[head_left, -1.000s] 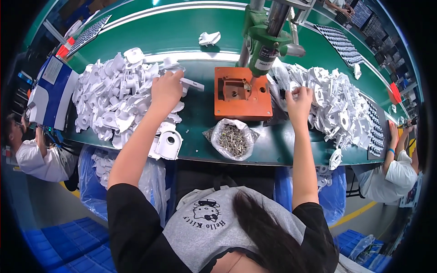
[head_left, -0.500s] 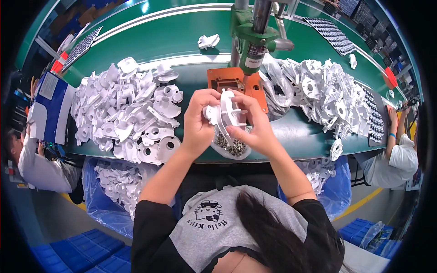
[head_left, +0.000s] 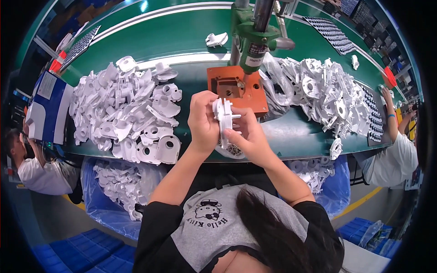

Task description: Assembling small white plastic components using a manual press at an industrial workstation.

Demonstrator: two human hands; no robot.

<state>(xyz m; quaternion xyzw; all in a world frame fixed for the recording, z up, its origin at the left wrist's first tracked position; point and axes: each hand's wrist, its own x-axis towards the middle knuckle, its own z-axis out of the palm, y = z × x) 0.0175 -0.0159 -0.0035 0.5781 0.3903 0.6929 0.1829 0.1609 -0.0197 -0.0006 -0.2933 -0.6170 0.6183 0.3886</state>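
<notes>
Between my two hands is a white plastic housing (head_left: 224, 119), held upright above the near edge of the bench, with thin pins sticking out on its right. It looks like two shells laid face to face. My left hand (head_left: 203, 122) grips its left side with bent fingers. My right hand (head_left: 250, 139) pinches the other side, thumb low and fingers by the pins. Partly hidden beneath my hands is a clear bag of small metal screws (head_left: 234, 151). Just beyond them lies an orange fixture plate (head_left: 255, 103) under a green press (head_left: 255, 38).
White plastic parts are heaped at left (head_left: 120, 104) and right (head_left: 330, 93). Blue lined bins (head_left: 102, 207) with more parts stand below the bench edge. One loose part (head_left: 216, 39) lies on the green belt (head_left: 182, 34). Co-workers sit at both sides, one white-sleeved (head_left: 396, 154) at right.
The two white shells, apart and angled before, are now closed together and turned edge-on. My hands have drawn closer together. The part on the belt has shifted right; the right co-worker's arm reaches farther forward.
</notes>
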